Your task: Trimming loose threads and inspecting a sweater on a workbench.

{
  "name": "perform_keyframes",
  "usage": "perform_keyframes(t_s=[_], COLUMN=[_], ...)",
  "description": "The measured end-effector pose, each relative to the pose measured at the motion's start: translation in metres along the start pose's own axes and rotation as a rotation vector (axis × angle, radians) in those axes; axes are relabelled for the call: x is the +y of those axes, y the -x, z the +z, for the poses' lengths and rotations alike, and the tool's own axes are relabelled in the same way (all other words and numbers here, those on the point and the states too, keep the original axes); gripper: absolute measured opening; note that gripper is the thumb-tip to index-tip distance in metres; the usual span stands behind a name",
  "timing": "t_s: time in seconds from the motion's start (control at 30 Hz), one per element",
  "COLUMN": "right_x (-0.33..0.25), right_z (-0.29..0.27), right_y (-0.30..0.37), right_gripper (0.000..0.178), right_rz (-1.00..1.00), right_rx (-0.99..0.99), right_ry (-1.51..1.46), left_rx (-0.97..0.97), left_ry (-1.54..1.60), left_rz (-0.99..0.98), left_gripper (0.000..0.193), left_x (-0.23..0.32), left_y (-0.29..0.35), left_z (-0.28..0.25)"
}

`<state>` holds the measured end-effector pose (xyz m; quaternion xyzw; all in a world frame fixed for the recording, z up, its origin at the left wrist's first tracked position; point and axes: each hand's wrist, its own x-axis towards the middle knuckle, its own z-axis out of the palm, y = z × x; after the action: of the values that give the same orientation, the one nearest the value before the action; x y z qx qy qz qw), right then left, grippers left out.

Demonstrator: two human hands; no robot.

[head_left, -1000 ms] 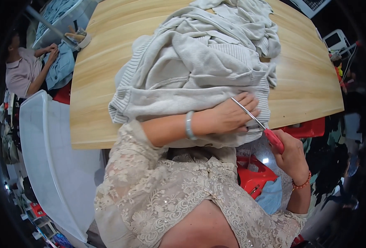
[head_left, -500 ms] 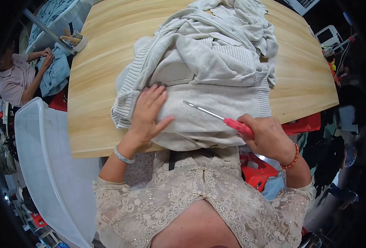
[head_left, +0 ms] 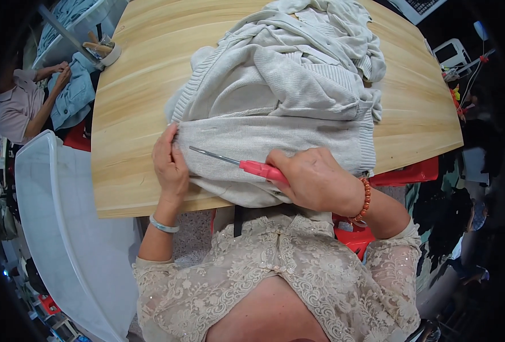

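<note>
A pale grey knit sweater [head_left: 229, 137] lies bunched on the wooden table, with one flat panel spread along the near edge. At the left end of that panel, my left hand [head_left: 169, 165] is closed on the fabric's edge, thumb toward the cloth. Above the panel, my right hand [head_left: 323, 179] grips a slim tool [head_left: 258, 169] by its pink-red handle. The tool's thin metal shaft points left over the panel; its tip is too small to make out. Ribbed trim [head_left: 367, 142] runs down the panel's right end.
The wooden table [head_left: 132, 114] reaches away from me. A white plastic bin [head_left: 47, 188] stands at its left. Beyond, a person [head_left: 27, 105] handles a blue-grey garment [head_left: 72, 94]. A round holder [head_left: 111, 55] with tools sits at the table's left edge. A red stool [head_left: 406, 172] shows at right.
My left hand has slid left from lying flat on the panel to closing on its left edge. My right hand has carried the tool leftward across the cloth. The panel now lies flatter.
</note>
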<state>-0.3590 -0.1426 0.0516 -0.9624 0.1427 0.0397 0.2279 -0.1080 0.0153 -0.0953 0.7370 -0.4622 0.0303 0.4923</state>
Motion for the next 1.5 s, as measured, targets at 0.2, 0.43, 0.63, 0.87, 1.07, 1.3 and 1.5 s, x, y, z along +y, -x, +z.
perform_keyframes(t_s=[0.2,0.43,0.63,0.87,1.07,1.3,1.5], right_x=[0.0,0.026,0.065,0.147,0.218,0.269,0.259], right_z=[0.013,-0.008,-0.017,-0.062,-0.091,-0.068,-0.108], right_y=[0.003,0.047,0.068,0.063,-0.007,-0.077,-0.025], right_gripper=[0.02,0.027,0.026,0.027,0.026,0.051,0.04], right_rz=[-0.038,0.038,0.232,0.617,0.474,0.575,0.503], right_rx=[-0.015,-0.052,0.45,0.621,0.672,0.494,0.888], right_ry=[-0.082,-0.101,-0.179,-0.121,-0.155,0.021,0.293], left_rx=[-0.027,-0.089,-0.368,-0.5,-0.642,-0.388,0.12], left_ry=[0.093,0.07,0.287,0.257,0.401,-0.07,0.0], left_rz=[-0.176,-0.227,-0.62,-0.696,-0.679,-0.315,0.165], left_gripper=[0.037,0.035,0.045,0.053,0.056,0.036,0.042], left_x=[-0.029,-0.043,-0.018,-0.066,-0.074,-0.078,-0.004], left_y=[0.005,-0.049,-0.19,-0.281,-0.3,-0.325,-0.361], left_z=[-0.023,-0.031,0.026,0.122,0.16,0.144,0.04])
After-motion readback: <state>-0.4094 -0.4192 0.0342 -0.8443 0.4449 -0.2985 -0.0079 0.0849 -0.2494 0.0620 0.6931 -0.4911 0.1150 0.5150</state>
